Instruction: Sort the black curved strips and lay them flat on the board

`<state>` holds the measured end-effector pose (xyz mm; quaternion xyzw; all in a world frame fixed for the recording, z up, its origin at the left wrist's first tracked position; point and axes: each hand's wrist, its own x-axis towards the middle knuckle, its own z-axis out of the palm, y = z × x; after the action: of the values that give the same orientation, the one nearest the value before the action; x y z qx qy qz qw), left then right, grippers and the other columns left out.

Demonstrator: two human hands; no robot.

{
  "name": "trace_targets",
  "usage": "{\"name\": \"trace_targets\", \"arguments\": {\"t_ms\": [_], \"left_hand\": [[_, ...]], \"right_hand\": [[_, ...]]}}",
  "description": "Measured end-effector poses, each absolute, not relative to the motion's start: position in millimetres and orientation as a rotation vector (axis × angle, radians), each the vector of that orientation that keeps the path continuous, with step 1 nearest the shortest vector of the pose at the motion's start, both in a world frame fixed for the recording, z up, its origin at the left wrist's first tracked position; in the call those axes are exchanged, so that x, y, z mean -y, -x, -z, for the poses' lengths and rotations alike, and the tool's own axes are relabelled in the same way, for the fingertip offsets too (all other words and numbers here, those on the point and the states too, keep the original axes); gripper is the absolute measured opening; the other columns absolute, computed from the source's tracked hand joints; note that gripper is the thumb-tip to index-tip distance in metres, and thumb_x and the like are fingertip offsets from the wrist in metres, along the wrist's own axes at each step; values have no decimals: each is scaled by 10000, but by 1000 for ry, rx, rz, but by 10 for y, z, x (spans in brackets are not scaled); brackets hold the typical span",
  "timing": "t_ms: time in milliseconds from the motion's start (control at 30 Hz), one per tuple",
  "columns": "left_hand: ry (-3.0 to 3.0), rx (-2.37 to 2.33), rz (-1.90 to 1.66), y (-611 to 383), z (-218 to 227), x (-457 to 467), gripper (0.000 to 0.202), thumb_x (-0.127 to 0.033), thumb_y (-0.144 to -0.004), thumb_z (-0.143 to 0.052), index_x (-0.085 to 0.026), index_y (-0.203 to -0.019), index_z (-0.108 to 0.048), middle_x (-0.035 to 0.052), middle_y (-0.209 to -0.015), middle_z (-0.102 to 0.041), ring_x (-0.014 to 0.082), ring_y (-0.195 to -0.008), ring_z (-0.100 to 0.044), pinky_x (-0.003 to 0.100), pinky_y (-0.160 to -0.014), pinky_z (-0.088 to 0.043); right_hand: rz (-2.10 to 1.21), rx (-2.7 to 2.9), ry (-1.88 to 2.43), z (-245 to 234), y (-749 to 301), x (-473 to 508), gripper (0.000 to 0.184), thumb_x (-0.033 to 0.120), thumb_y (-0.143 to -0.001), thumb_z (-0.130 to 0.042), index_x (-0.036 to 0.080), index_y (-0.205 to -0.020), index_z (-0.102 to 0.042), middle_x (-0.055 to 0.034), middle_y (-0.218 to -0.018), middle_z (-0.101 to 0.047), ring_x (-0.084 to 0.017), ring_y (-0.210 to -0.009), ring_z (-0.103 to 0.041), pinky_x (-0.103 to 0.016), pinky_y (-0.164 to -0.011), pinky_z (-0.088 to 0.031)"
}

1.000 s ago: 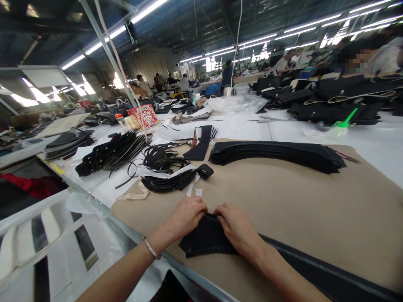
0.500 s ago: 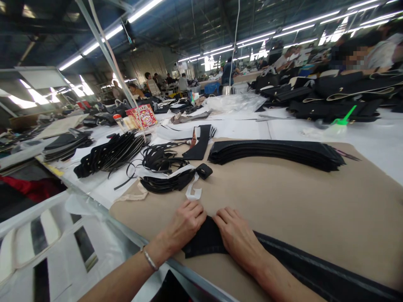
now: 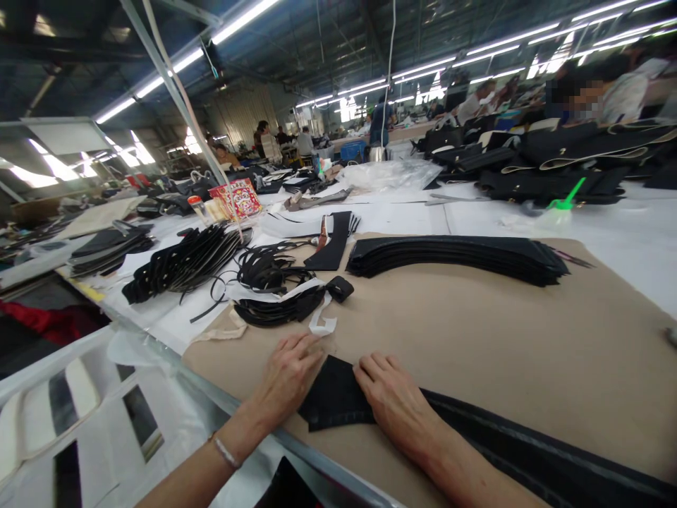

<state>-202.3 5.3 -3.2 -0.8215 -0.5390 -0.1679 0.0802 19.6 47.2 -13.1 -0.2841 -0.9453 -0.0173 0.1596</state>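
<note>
A black leather-like panel (image 3: 338, 395) lies near the front edge of the table, its pointed left end between my hands. My left hand (image 3: 290, 374) rests along the panel's left edge with its fingers stretched forward; its thumb side is by the edge. My right hand (image 3: 391, 391) has its bent fingers closed on the panel's upper edge, the palm side hidden. From beneath my right hand, a long black strip with pale edge lines (image 3: 491, 427) runs to the lower right; whether it is one piece with the panel, I cannot tell.
A brown board (image 3: 476, 324) covers the tabletop. On it lie a stack of curved black pieces (image 3: 455, 257), scissors (image 3: 574, 257), a black strap bundle (image 3: 280, 303) and white tape (image 3: 322, 324). Beyond stand black pieces (image 3: 185, 261) and a green-tipped bottle (image 3: 565, 204). People work behind.
My left hand has moved left and slightly down, away from the panel's top corner, uncovering more of it. My right hand stays nearly where it was.
</note>
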Motion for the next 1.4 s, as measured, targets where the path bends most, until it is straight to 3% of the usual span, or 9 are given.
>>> {"name": "trace_targets", "arguments": {"t_ms": [100, 233, 467, 667, 867, 1033, 1167, 1300, 1400], "left_hand": [[2492, 1658, 662, 1823, 61, -55, 368, -53, -891, -389, -175, -1161, -608, 83, -1180, -587, 228, -1104, -485, 412, -964, -433], [2650, 1784, 620, 1545, 149, -21, 374, -51, -886, -390, -148, -1196, -574, 79, -1056, -611, 213, -977, -524, 384, -894, -484], [2683, 1760, 551, 1563, 194, 19, 533, -31, -883, -349, -212, -1378, -434, 83, -1129, -582, 219, -1018, -502, 423, -914, -479], [2629, 1723, 395, 1523, 174, 27, 488, -79, -902, -375, -283, -1320, -522, 88, -1081, -555, 222, -984, -501, 427, -874, -490], [2595, 1682, 337, 1512, 175, 33, 500, -69, -896, -379, -298, -1314, -528, 91, -1086, -544, 222, -987, -502, 430, -868, -492], [2663, 1622, 415, 1506, 160, -2, 493, -28, -879, -365, -257, -1273, -553, 86, -1247, -512, 232, -1114, -473, 436, -940, -453], [2821, 1580, 385, 1478, 78, -49, 432, -54, -910, -350, -199, -1274, -530, 73, -1137, -580, 204, -1044, -499, 398, -929, -448], [2812, 1544, 223, 1422, -1, -63, 539, -67, -908, -383, -318, -1383, -421, 52, -1050, -567, 210, -948, -495, 415, -859, -461], [2762, 1517, 136, 1367, -27, -61, 569, -67, -893, -406, -366, -1376, -428, 55, -995, -546, 219, -906, -487, 419, -819, -464]], "right_hand": [[71, 2704, 808, 140, -188, -464, 145, 53, -841, -597, 146, -947, -632, -61, -916, -602, -227, -829, -518, -348, -721, -390], [77, 2708, 808, 138, -197, -468, 149, 68, -852, -598, 134, -983, -620, -66, -928, -599, -229, -839, -516, -352, -736, -393], [10, 2716, 765, 104, -462, -552, 185, 98, -904, -550, 144, -1080, -583, -42, -926, -608, -201, -833, -516, -333, -794, -398], [-67, 2725, 809, 74, -770, -600, 140, 71, -898, -511, 165, -851, -603, -40, -858, -605, -196, -805, -516, -326, -772, -399], [-127, 2753, 817, 28, -923, -562, 189, 43, -888, -478, 172, -879, -615, -42, -876, -606, -190, -826, -521, -317, -790, -404], [-143, 2786, 809, -9, -1014, -554, 214, 13, -842, -492, 166, -920, -619, -47, -894, -607, -198, -843, -532, -316, -780, -412], [-144, 2809, 793, -19, -1080, -563, 201, 22, -843, -501, 168, -916, -618, -43, -899, -607, -193, -853, -547, -318, -798, -414], [-127, 2819, 786, -4, -1128, -555, 196, 33, -866, -489, 171, -917, -620, -38, -890, -606, -190, -844, -549, -318, -783, -413], [-101, 2825, 777, 6, -1171, -547, 183, 45, -879, -493, 165, -932, -620, -40, -898, -603, -191, -847, -542, -318, -769, -409]]}}
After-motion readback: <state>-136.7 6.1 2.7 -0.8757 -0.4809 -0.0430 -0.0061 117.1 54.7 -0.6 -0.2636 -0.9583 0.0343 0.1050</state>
